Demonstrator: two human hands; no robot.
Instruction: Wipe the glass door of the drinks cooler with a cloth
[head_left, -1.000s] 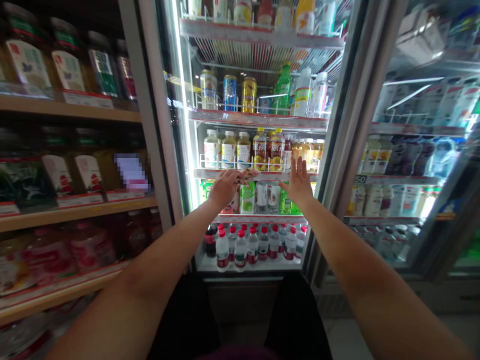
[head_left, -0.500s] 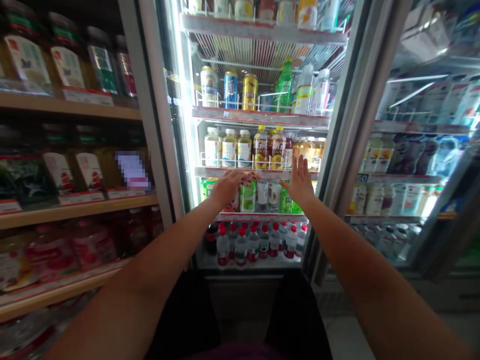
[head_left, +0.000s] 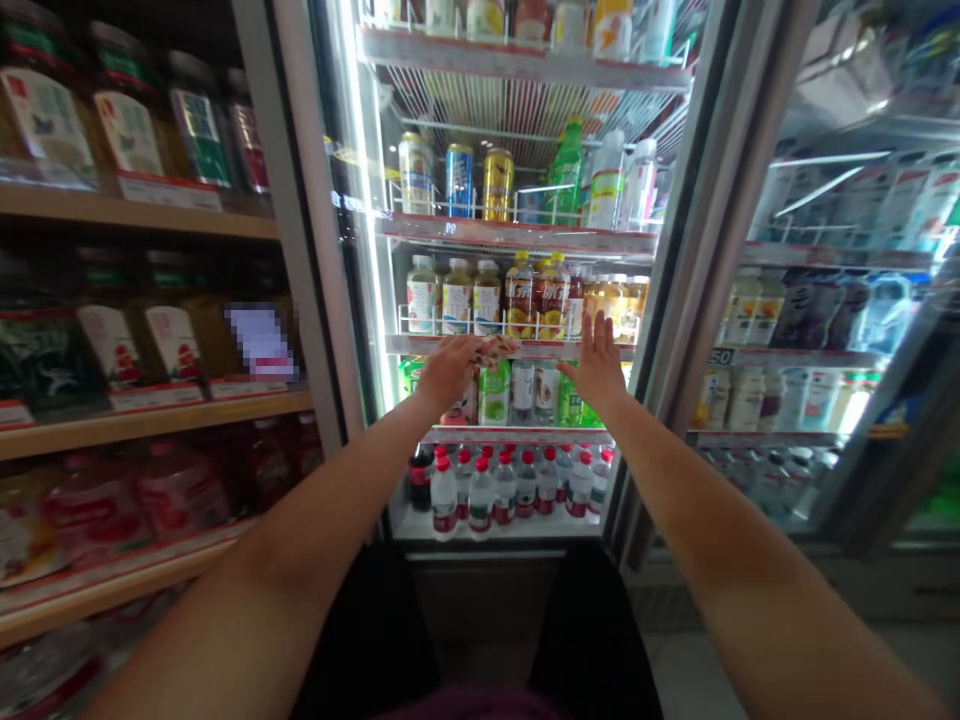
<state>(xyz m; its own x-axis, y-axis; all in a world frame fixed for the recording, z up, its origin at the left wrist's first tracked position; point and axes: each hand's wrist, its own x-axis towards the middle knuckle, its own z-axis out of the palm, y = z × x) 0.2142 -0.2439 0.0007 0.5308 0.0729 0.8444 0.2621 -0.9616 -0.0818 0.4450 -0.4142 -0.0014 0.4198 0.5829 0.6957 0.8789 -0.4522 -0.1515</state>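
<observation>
Palm forward and fingers stretched up, my right hand (head_left: 602, 365) is open in front of the cooler shelf edge, with nothing in it. My left hand (head_left: 445, 372) is curled at the same height, its fingers around a small pinkish, speckled, crumpled-looking thing (head_left: 495, 349) whose kind I cannot make out. Behind the hands are a green carton (head_left: 494, 393) and clear bottles with white labels (head_left: 523, 392). On the shelf just above stand brown drink bottles with yellow caps (head_left: 519, 297) and pale juice bottles (head_left: 456, 298). Whether either hand touches the shelf cannot be told.
The lit cooler's upper shelf bears cans (head_left: 459, 182) and a green bottle (head_left: 568, 160). Red-capped water bottles (head_left: 481, 495) line its floor. Metal frames (head_left: 712, 250) flank it. Left is a wooden shelf (head_left: 150, 425) with bottles; right, another cooler with drinks (head_left: 810, 310).
The view shifts slightly up and down. Both hands keep nearly the same place and shape, and the speckled thing stays in my left hand.
</observation>
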